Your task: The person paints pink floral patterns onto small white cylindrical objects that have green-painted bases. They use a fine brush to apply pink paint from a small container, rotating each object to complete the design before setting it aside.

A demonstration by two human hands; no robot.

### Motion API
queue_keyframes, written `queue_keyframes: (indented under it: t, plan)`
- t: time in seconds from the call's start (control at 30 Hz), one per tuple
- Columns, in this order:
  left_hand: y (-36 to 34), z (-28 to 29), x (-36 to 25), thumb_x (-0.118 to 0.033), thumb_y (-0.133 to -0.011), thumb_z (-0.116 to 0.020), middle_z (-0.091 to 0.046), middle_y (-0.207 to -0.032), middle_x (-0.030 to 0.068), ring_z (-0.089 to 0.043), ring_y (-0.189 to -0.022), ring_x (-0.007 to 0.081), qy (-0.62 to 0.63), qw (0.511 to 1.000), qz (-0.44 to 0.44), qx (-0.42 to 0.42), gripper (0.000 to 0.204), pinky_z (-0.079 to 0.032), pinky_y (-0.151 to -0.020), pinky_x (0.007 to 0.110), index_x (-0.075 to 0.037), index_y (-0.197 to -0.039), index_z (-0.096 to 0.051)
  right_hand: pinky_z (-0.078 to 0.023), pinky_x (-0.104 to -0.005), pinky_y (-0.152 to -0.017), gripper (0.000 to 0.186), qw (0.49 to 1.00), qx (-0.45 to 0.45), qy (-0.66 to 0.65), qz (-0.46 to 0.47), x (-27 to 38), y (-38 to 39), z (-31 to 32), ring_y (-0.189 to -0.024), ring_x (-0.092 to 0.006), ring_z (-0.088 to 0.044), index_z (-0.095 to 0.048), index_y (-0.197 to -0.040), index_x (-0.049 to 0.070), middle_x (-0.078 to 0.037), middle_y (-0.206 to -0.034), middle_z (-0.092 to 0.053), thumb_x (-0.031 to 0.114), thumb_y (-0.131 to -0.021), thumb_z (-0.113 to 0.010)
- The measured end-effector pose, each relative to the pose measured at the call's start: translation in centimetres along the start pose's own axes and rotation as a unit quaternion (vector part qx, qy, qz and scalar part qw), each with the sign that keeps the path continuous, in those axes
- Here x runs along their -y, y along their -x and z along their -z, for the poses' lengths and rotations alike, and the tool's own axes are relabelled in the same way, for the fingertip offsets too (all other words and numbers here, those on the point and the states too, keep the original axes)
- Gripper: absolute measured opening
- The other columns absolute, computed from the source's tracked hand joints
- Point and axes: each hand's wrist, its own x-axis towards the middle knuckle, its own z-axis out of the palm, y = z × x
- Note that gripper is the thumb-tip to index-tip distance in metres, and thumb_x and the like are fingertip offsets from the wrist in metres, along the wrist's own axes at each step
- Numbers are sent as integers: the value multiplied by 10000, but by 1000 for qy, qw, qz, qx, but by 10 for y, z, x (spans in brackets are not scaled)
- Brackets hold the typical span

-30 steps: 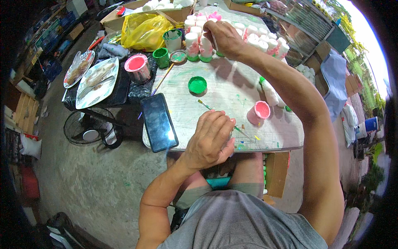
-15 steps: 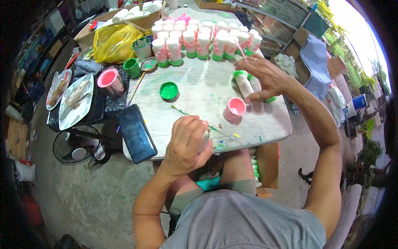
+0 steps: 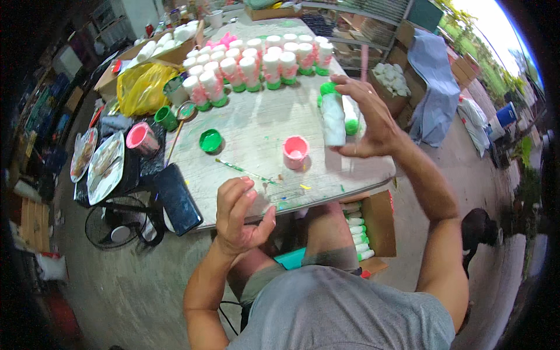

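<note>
My right hand (image 3: 373,119) grips a white cylinder with a green end (image 3: 333,119) lengthwise, thumb at the white end and fingers at the green one. A pink-tipped stick (image 3: 364,61) rises behind these fingers; its lower part is hidden. Beside the held piece is another white cylinder with a green end (image 3: 350,121). At the table's near edge my left hand (image 3: 238,216) hovers, fingers curled but apart, apparently holding nothing. Just beyond it lies a thin paintbrush (image 3: 245,171). A small pink paint cup (image 3: 296,153) stands between my hands, left of the held cylinder.
Several white cylinders with pink streaks and green bottoms (image 3: 251,70) stand at the table's far side. Left are a green paint lid (image 3: 210,141), a phone (image 3: 177,198), a pink paint tub (image 3: 143,139) and plates (image 3: 106,169). A carton of cylinders (image 3: 379,224) sits beside my legs.
My right hand has closed on a white cylinder that was lying on the table. My left hand has opened and shifted slightly left and nearer. The whole view has shifted.
</note>
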Motion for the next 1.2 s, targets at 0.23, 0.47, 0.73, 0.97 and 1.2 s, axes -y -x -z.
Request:
queue_keyframes:
  t: [0.23, 0.47, 0.73, 0.97, 1.2]
  plan:
    - [-40, -55, -57, -77, -859, -830, -547, -1446, 205, -582, -1292, 324, 477, 843, 249, -20, 778, -537, -1029, 451, 30, -1519, -432, -434, -526, -1112, 1172, 931, -344, -112, -45, 99, 38, -53, -1339, -420, -525, -407, -1478, 3, -276, -1450, -503, 437, -574, -1013]
    - [-52, -45, -58, -237, -1040, -638, -661, -1253, 191, -700, -1090, 330, 492, 792, 349, -99, 501, -612, -898, 487, 8, -1448, -480, -519, -485, -954, 880, 924, -354, 15, -144, 147, 42, -72, -1146, -377, -612, -530, -1380, -5, -229, -1294, -594, 314, -688, -972]
    - [-49, -16, -17, -201, -946, -775, -709, -1107, 115, -666, -879, 123, 488, 771, 401, -81, 590, -530, -630, 267, -18, -1438, -506, -599, -358, -800, 718, 954, -241, -146, -101, 145, 40, -56, -963, -272, -718, -651, -1268, 1, -178, -1108, -698, 240, -670, -969]
    - [-45, -16, -32, -55, -535, -1016, -360, -1582, 151, -492, -1364, 255, 504, 805, 303, 76, 1470, -485, -1093, 422, -77, -1638, -46, -608, -356, -783, 647, 946, -211, -217, -113, 156, 45, -62, -954, -285, -734, -682, -1249, 9, -199, -1140, -704, 232, -705, -951]
    - [-27, -13, -31, 43, -536, -865, -344, -1585, 141, -572, -1257, 245, 522, 784, 334, -33, 1305, -546, -989, 377, -77, -1615, -141, -561, -397, -793, 686, 927, -109, -316, -170, 149, 52, -47, -892, -274, -680, -587, -1346, 16, -172, -1067, -688, 584, -964, -617]
